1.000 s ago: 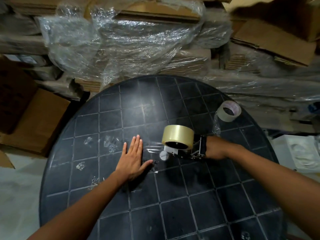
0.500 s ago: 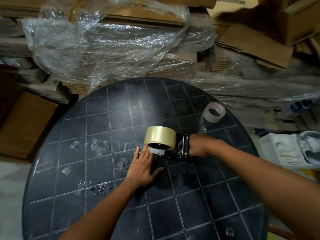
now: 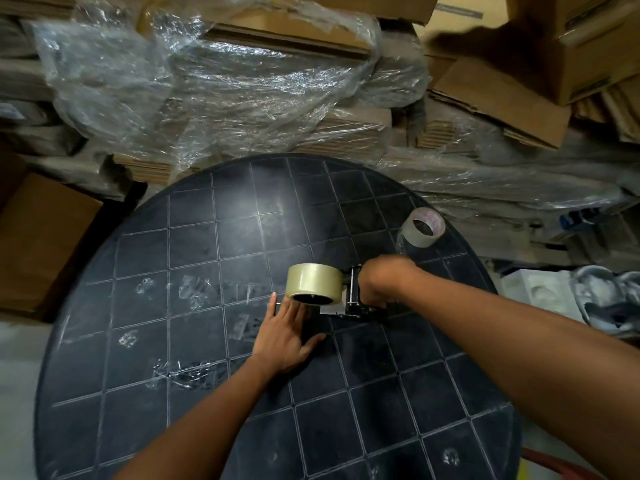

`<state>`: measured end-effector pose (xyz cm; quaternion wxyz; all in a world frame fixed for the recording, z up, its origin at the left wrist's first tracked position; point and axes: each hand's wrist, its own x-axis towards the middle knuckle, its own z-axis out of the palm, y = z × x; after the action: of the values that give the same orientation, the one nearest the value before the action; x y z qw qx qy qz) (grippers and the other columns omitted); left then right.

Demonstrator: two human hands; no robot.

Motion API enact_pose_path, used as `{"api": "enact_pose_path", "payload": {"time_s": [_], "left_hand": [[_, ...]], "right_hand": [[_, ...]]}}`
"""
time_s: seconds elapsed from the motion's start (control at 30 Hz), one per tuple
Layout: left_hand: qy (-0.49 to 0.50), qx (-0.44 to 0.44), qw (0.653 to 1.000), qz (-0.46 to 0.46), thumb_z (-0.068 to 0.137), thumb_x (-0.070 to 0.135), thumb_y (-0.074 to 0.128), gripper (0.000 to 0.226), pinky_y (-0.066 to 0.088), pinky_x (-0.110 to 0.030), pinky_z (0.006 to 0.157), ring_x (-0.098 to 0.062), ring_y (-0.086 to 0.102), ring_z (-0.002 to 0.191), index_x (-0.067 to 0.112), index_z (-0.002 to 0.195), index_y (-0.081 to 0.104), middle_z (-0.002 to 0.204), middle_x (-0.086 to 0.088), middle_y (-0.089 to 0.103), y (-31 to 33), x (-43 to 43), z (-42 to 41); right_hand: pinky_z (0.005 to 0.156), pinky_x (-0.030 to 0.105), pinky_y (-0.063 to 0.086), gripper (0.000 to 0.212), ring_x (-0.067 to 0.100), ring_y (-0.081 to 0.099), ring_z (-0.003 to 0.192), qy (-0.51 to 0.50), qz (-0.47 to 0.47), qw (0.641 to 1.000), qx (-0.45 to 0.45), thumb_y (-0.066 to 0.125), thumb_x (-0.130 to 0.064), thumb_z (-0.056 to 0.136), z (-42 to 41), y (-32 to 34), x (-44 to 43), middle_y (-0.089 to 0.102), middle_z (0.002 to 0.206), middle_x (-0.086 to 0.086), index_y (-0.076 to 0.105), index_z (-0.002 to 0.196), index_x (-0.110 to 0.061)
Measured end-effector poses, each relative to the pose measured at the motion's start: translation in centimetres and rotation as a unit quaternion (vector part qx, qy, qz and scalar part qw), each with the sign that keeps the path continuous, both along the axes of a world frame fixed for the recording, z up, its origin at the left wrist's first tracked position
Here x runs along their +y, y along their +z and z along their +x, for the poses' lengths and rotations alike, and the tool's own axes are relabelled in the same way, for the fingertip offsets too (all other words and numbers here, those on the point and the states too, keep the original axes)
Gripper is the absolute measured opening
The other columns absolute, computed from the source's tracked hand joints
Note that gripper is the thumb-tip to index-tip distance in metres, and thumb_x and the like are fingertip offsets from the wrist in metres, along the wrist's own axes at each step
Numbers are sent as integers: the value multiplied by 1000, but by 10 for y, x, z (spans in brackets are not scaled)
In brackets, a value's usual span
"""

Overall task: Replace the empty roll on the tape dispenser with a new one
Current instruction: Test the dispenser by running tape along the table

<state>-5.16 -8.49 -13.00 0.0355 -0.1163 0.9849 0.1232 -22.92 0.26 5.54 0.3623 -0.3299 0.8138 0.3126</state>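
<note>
A full roll of clear tan tape [image 3: 313, 283] sits mounted on a black hand tape dispenser [image 3: 353, 296] near the middle of the round dark tiled table [image 3: 194, 244]. My right hand [image 3: 384, 284] is closed around the dispenser's handle, which it hides. My left hand [image 3: 285, 336] lies flat on the table with its fingers spread. Its fingertips reach under the front of the roll. A nearly empty roll [image 3: 423, 227], with a strip of clear tape trailing from it, lies near the table's far right edge.
Scraps of clear tape [image 3: 194, 289] are stuck to the table left of my hands. Stacked cardboard under plastic wrap [image 3: 214, 84] crowds the table's far side. A brown box [image 3: 41, 244] stands at the left, and white moulded packaging [image 3: 540, 292] at the right.
My left hand slid right across the table until its fingertips reached the underside of the roll. The right hand kept hold of the dispenser, and my head moved closer.
</note>
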Motion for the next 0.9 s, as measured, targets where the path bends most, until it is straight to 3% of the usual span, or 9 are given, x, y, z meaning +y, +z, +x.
{"api": "enact_pose_path", "payload": {"time_s": [0.03,0.1,0.2,0.33,0.4,0.6,0.77,0.83,0.9], "left_hand": [[-2,0,1000,-2,90,72,24,79,4,-55,120,-27,30,144,18,147,34,150,-7,42,-1,0,0],[-6,2,1000,-8,91,71,24,78,5,-56,120,-27,30,144,19,147,35,150,-6,41,0,0,0],[-3,2,1000,-11,91,71,25,76,7,-56,119,-27,31,143,19,146,36,150,-6,42,1,0,0],[-8,-4,1000,-23,91,71,24,78,6,-57,119,-28,29,144,18,147,34,150,-8,41,0,0,0],[-9,-12,1000,-23,91,72,23,80,6,-56,120,-27,27,144,17,148,33,150,-7,41,0,0,0],[6,-35,999,-17,89,76,11,92,-1,-53,121,-25,-7,151,10,155,7,164,-10,2,-1,-1,-1],[11,-24,1000,-3,90,75,14,93,4,-53,121,-23,-9,151,9,154,6,164,-8,-4,-1,2,0],[10,-29,1000,-6,90,76,14,92,3,-53,121,-23,-9,151,10,154,7,164,-9,-3,-1,2,0],[13,-57,998,-18,89,77,12,93,-1,-56,120,-24,-12,150,11,155,3,163,-9,-8,0,3,-3]], "right_hand": [[91,39,52,6,32,65,105,6,8,1000,4,62,-14,84,3,1,-4,56,80,4,63,81,-11],[82,36,46,25,30,61,115,27,24,999,18,58,-20,89,6,1,-10,58,99,4,67,111,-13],[78,37,42,35,29,59,121,49,42,997,34,58,-23,90,10,0,-16,61,120,4,63,124,-16],[81,36,47,8,29,63,105,32,44,998,25,63,-21,87,10,-2,-15,56,96,3,63,82,-14],[87,35,51,24,27,59,89,21,50,998,18,66,-18,85,8,-4,-13,57,85,3,52,65,-14],[90,38,50,14,28,59,87,18,32,999,25,61,-13,86,-8,17,13,55,79,6,58,73,-13],[76,34,58,24,23,59,68,-209,22,978,22,55,-27,78,-84,18,145,60,75,5,70,81,-8],[53,30,51,24,22,52,49,-357,-26,933,-38,57,-20,85,-82,14,176,55,58,8,63,70,-3],[47,25,40,30,19,45,39,-468,-78,876,-84,60,-12,88,-69,2,195,48,45,5,52,59,-9]]}}
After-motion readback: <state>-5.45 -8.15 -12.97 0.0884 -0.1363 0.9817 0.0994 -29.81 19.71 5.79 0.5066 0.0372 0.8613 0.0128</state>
